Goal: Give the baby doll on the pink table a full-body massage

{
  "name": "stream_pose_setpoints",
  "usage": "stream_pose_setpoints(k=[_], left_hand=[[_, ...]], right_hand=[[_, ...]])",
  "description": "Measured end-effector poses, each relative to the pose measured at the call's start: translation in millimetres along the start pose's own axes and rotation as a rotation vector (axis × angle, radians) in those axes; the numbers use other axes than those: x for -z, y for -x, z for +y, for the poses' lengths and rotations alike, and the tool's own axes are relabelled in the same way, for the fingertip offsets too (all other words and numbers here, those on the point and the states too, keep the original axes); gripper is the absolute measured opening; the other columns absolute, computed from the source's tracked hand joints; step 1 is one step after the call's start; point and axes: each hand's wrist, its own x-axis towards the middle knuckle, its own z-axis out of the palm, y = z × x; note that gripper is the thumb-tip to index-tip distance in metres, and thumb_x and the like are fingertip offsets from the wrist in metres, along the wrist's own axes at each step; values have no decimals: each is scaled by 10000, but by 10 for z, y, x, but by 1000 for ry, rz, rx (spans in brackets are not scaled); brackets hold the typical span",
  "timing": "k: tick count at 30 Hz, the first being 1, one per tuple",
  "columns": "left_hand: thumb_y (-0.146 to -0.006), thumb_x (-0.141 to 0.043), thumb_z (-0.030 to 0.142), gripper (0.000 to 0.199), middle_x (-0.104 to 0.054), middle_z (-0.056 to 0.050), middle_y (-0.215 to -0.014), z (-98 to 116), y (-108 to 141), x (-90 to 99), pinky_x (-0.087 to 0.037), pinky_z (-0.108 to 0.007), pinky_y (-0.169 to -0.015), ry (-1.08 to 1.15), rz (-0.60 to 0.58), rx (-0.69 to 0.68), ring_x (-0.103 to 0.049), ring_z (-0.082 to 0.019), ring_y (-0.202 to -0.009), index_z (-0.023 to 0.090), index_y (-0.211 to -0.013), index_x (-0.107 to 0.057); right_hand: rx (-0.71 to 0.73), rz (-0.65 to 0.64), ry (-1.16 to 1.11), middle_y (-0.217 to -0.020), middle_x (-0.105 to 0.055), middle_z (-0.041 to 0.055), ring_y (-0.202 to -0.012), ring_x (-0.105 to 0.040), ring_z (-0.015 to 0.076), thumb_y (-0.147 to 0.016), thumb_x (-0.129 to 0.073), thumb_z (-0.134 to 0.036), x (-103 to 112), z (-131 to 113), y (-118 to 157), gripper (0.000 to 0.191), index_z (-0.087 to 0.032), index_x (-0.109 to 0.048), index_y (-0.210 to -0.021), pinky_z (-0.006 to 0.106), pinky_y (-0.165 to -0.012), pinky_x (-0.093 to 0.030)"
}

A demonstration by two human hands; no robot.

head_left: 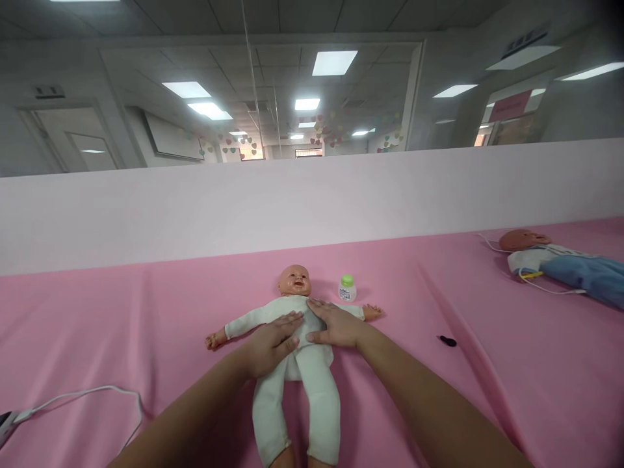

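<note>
Our hands rest flat on a baby doll (297, 338) lying face up.
Left hand (270, 341) and right hand (336, 325) press its chest, fingers spread; a small bottle (347, 288), black cap (447, 340), white cable (82, 396) and second doll (560, 263) share the pink counter (97, 325).

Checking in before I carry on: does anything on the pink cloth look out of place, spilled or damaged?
Nothing spilled or broken. Both hands, left and right, rest flat on the baby doll, which lies straight on its back. The small green-capped bottle stands upright. Only a small black object lies loose on the pink cloth, which is wrinkled.
</note>
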Motion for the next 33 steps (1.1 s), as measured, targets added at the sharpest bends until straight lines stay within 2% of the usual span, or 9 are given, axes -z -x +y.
stream_pose_setpoints(k=[5, 12, 15, 18, 21, 23, 26, 30, 33], left_hand=[[-1047, -367, 655, 747, -339, -97, -1687, -280, -186, -5, -227, -483, -1302, -81, 58, 37, -303, -291, -1574, 188, -1629, -406], [-1054, -300, 651, 767, -378, -108, -1675, -728, -176, -194, -252, -452, -1295, -79, 248, 183, -336, -273, -1561, 150, -1624, -409], [-1052, -297, 653, 771, -391, -107, -1669, -760, -172, -226, -257, -439, -1293, -77, 265, 182, -350, -267, -1556, 148, -1624, -409], [-1054, -293, 649, 780, -382, -115, -1671, -747, -172, -230, -254, -427, -1294, -70, 254, 187, -344, -262, -1558, 128, -1623, -404], [-1051, -300, 651, 775, -386, -110, -1670, -744, -166, -234, -258, -435, -1293, -67, 265, 186, -348, -270, -1556, 138, -1621, -411], [-1050, -298, 654, 775, -390, -107, -1669, -751, -162, -240, -259, -438, -1293, -69, 269, 182, -349, -273, -1556, 142, -1620, -415], [-1048, -293, 664, 782, -389, -110, -1669, -770, -163, -246, -265, -437, -1291, -63, 268, 176, -351, -274, -1555, 147, -1621, -413], [-1044, -300, 674, 791, -373, -114, -1674, -805, -172, -248, -262, -439, -1290, -59, 250, 169, -338, -273, -1559, 154, -1632, -391], [-1045, -302, 672, 786, -359, -111, -1679, -807, -175, -258, -255, -439, -1291, -56, 242, 160, -327, -269, -1563, 158, -1634, -388]], right_hand=[[13, 6, 20, -1738, -200, 125, -1616, -188, 341, -857, -677, -716, -22, -2, 0, 1080, -178, -217, -1672, 500, -1311, -168], [23, 41, 70, -1738, -198, 116, -1612, -208, 336, -876, -661, -706, -32, -81, 79, 1050, -175, -228, -1672, 506, -1305, -216], [56, 176, 130, -1680, -370, 125, -1575, -310, 354, -907, -677, -589, -64, -230, 142, 864, -177, -406, -1616, 545, -1295, -240], [222, 328, 112, -1508, -613, 92, -1478, -482, 329, -925, -669, -369, -143, -508, 245, 548, -231, -634, -1455, 561, -1282, -276], [464, 163, -68, -1332, -744, 39, -1303, -657, 244, -935, -652, -290, -262, -755, 336, 426, -288, -709, -1357, 434, -1168, -473], [519, 55, -126, -1268, -775, 45, -1239, -698, 219, -954, -642, -303, -325, -797, 342, 377, -271, -736, -1318, 373, -1106, -521], [438, 73, -85, -1362, -725, 84, -1321, -645, 250, -972, -648, -411, -338, -668, 255, 425, -241, -715, -1356, 418, -1170, -467], [319, 96, 16, -1567, -549, 100, -1515, -439, 299, -997, -589, -556, -246, -426, 101, 619, -237, -551, -1526, 544, -1300, -244], [246, 91, 69, -1650, -430, 103, -1573, -329, 297, -1023, -501, -613, -197, -324, 21, 690, -214, -464, -1585, 541, -1313, -195]])
